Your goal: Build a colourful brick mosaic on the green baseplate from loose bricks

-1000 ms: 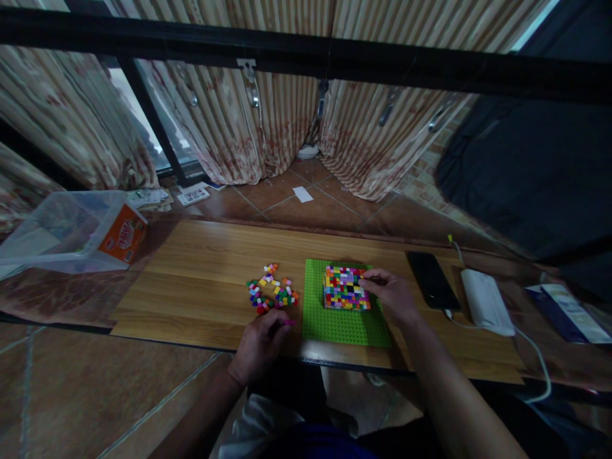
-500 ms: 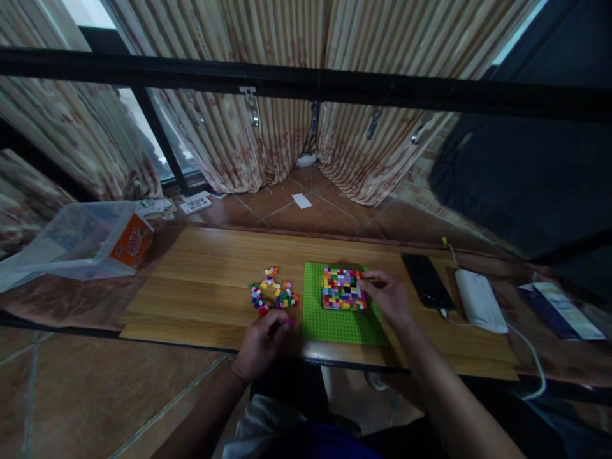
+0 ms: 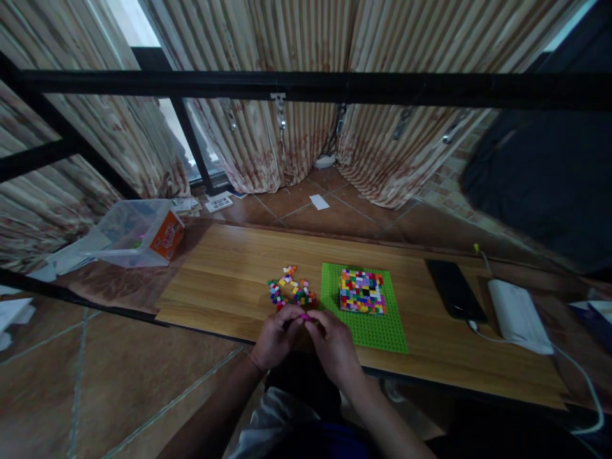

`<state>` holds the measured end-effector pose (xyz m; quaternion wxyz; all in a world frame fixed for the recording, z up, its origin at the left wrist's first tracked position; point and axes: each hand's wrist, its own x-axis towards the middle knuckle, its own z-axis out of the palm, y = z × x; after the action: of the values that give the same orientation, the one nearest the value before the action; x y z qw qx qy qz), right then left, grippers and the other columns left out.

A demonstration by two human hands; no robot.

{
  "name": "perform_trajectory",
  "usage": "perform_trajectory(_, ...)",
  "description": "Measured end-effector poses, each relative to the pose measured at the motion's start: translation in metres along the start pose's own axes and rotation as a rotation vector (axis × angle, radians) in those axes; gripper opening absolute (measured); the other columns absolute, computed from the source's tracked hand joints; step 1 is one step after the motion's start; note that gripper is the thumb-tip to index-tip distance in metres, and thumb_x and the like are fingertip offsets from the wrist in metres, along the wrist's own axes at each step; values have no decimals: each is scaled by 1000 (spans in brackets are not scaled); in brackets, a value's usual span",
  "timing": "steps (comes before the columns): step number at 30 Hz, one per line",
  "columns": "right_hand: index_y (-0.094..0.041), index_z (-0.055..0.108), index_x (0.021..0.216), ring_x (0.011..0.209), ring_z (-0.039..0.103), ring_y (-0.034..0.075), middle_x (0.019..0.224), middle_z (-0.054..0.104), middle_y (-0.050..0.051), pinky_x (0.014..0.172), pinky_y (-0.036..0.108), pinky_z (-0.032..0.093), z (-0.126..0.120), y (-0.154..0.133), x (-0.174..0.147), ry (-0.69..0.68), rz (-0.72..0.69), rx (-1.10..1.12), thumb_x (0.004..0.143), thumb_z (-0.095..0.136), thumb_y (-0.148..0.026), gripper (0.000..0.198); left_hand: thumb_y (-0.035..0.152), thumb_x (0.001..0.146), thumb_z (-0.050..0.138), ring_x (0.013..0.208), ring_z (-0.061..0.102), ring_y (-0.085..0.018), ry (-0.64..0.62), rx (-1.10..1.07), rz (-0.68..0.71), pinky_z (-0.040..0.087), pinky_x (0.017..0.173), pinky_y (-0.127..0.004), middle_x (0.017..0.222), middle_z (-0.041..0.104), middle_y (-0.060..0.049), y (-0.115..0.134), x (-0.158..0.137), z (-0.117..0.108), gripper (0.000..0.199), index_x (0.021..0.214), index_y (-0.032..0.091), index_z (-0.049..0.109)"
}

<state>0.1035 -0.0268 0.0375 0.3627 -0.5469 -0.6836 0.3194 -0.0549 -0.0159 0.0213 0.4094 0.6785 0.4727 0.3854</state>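
Observation:
My left hand [image 3: 280,336] and my right hand [image 3: 333,344] meet near the table's front edge, fingertips pinched on a small magenta toy brick [image 3: 305,317] between them. Just beyond my left hand lies a loose pile of small coloured bricks [image 3: 289,290]. To the right of the pile, a green studded baseplate [image 3: 373,335] rests on the wooden table [image 3: 224,280]. On the plate stands a block built of many multicoloured bricks [image 3: 361,292], with a dark gap near its middle. My right hand is left of this build, apart from it.
A clear plastic bin [image 3: 138,233] with an orange label stands at the left. At the right lie a black phone [image 3: 454,290] and a white power bank [image 3: 519,315], joined by a cable. A dark metal rail [image 3: 306,86] crosses in front of striped curtains [image 3: 306,38].
My right hand has left the brick build and come over to my left hand, where both now grip the magenta brick. The whole view has shifted, with things appearing farther right.

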Motion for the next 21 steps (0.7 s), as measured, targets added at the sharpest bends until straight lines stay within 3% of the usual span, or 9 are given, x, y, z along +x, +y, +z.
perform_trajectory(5,-24,67,91,82,64,18,88,68,3,75,30,49,8,3,3,28,18,13,89,49,-23,18,30,92,49,82,63,-15,-7,-5,-19,51,77,-26,87,66,-4,0,-1,-2,17,95,18,62)
perform_trajectory(11,-23,65,87,78,63,18,84,66,3,72,29,49,-3,-4,-1,53,26,12,90,49,-24,16,27,90,52,88,64,-17,-6,-13,2,52,80,-29,92,67,-5,1,-1,-2,15,98,19,61)
perform_trajectory(15,-24,66,91,81,64,18,87,68,3,71,29,50,-31,3,-7,137,13,15,92,47,-29,19,28,88,55,84,64,-17,8,8,-13,53,77,-29,90,66,-5,-2,-2,0,16,100,20,59)
perform_trajectory(21,-20,68,90,75,67,21,86,71,8,68,33,51,-90,45,-2,492,190,-106,86,53,-44,29,26,86,57,78,64,-16,18,55,-9,52,72,-26,84,66,-2,-8,-3,2,16,101,21,58)
